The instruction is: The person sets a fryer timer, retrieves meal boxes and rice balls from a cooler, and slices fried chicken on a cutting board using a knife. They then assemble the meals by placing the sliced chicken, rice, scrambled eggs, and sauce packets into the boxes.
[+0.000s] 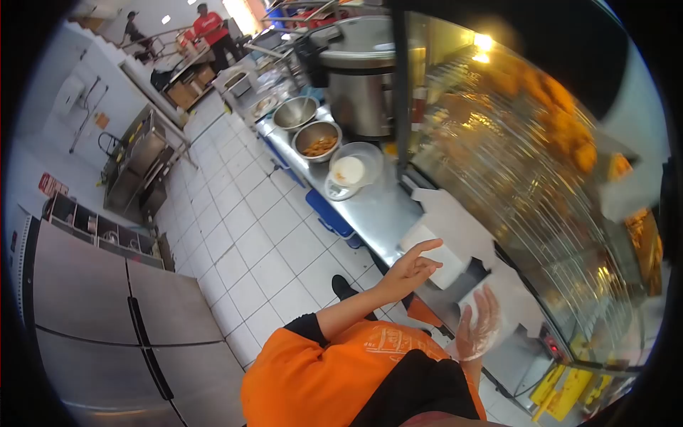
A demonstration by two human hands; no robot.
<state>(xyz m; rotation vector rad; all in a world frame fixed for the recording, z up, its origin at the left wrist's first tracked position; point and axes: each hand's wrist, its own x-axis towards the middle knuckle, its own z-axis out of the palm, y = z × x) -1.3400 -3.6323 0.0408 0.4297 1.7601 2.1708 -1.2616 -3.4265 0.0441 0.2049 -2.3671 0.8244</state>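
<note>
My left hand [411, 272] is bare and reaches over the counter, its index finger stretched out and the others a little bent. It hovers by an open white cardboard box [445, 267], and I see nothing in its fingers. A clear plastic glove covers my right hand [480, 326], whose fingers are spread and hold nothing I can see. Beside it lies a second open white box [514, 295]. Both boxes rest along the foot of a glass display cabinet [498, 185]. Fried food [562, 114], blurred, sits on the wire racks inside.
Along the steel counter [384, 210] stand a clear tub [352, 169], a steel bowl of food pieces [317, 141] and a large steel pot [359, 85]. Blue bins [331, 213] sit underneath. Yellow tools [562, 391] lie lower right. Steel fridge [92, 285] at left; two people [211, 30] behind.
</note>
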